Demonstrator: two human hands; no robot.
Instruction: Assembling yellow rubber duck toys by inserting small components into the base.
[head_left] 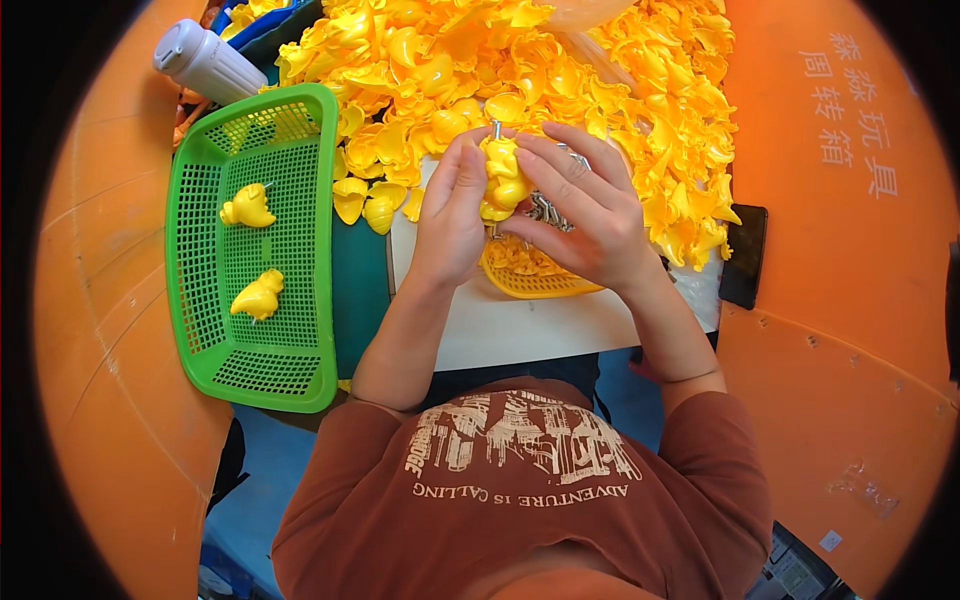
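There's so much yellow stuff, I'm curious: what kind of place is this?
Probably a toy workshop: there's a big pile of yellow plastic pieces, a green basket holding two yellow figures, and small metal parts.

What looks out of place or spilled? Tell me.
Mainly the yellow shell pieces: they lie in a loose, uncontained heap, with a few strays beside the green basket. Nothing looks clearly damaged.

Glossy plastic figure (504, 182), shiny metal pin (496, 130), matt cloth shirt (520, 525).
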